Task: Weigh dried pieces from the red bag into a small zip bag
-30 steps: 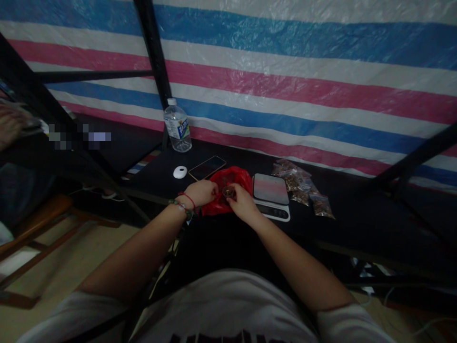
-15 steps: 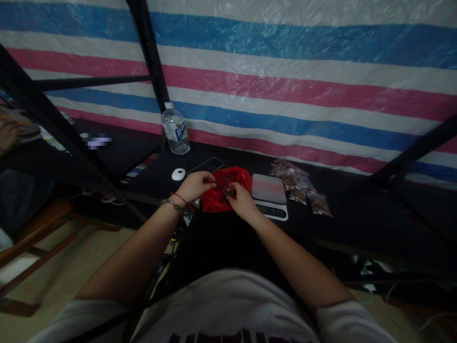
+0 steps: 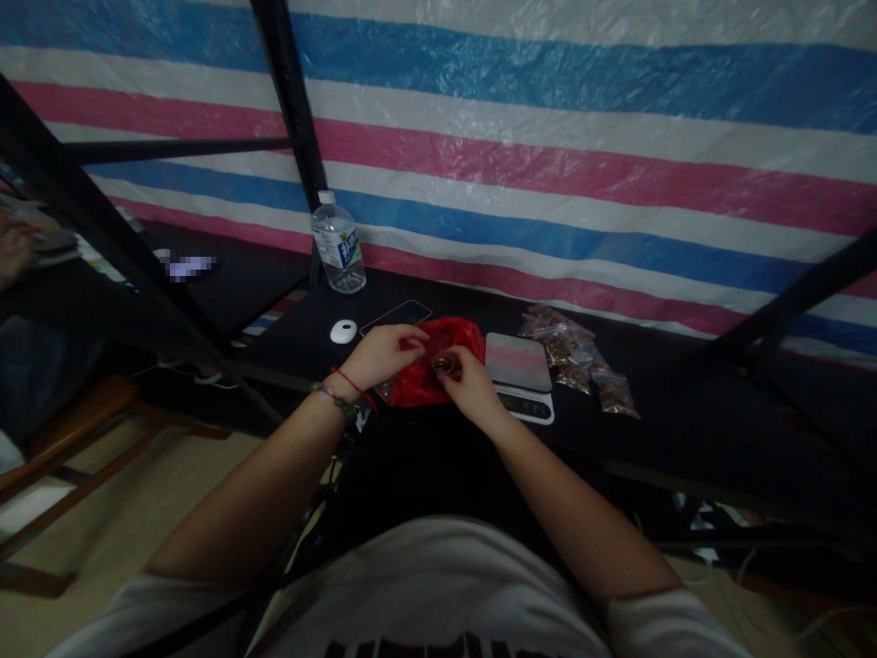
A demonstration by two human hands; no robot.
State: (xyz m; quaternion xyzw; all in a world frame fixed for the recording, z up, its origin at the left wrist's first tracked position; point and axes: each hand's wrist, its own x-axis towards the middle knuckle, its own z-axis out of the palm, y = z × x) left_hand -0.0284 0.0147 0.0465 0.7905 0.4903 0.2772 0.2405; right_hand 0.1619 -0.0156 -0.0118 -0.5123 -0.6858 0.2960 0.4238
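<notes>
A crumpled red plastic bag lies open on the black table in front of me. Above its left part is my left hand, thumb and fingers drawn together; whatever they may pinch is too small to make out. My right hand is at the bag's right side, gripping a small round cup-like container that has something brownish in it. Just right of that hand sits a flat kitchen scale with nothing on its plate. Inside the bag, the contents are too dark to tell.
Several small clear bags of brown bits lie right of the scale. A phone, a white mouse-like object and a clear bottle stand or lie at the left. Black metal posts frame the table; another person's hand shows far left.
My left hand has shifted slightly right and up over the red bag. The right hand still grips the small container, moved a little to the right. The view has tilted slightly.
</notes>
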